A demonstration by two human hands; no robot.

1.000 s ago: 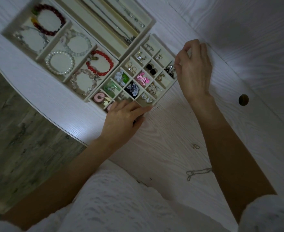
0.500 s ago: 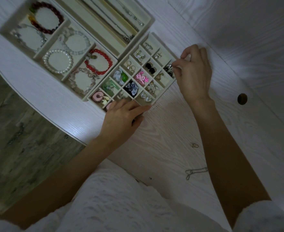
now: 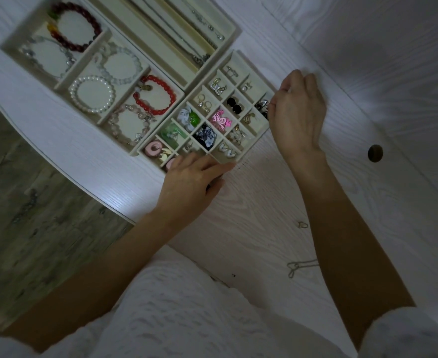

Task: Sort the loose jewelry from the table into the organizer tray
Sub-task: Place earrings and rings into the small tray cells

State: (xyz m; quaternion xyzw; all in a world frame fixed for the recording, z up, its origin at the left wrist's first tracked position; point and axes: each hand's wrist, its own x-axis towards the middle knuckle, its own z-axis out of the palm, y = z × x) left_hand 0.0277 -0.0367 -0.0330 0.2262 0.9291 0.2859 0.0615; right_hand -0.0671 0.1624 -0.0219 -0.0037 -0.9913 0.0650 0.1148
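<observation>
Two hands busy at one spot, everything else just lying around. Working down from big to small:

- White wood-grain table (image 3: 277,202) under all of it, with a round hole (image 3: 375,153) off to the right of the organizer tray (image 3: 260,134).
- Organizer tray's small-grid section crammed with earrings, one pair or so per cell. Touching its left side, a wider bracelet section (image 3: 65,81); touching its far side, a long-slot section (image 3: 145,29) with thin necklaces.
- Left hand (image 3: 192,177) resting flat on the tray's near corner, fingers straight and together, nothing gripped.
- Right hand (image 3: 300,112) hovering at the tray's right edge, fingers curled in, thumb and forefinger tips brought together right above the cell with a dark-and-silver earring (image 3: 260,105). Can't tell if anything tiny is pinched between them, way too dim and small.
- Left of the tray, a red bead bracelet (image 3: 172,95) and, further left, a pearl bracelet (image 3: 72,93), each in its own compartment.
- Still loose on the table, well apart from the tray on its near-right side: a thin chain (image 3: 299,266) partly tucked under the right forearm.
- Between that chain and the tray, just beside the forearm, one small ring-like piece (image 3: 302,225), too small to call exactly.
</observation>
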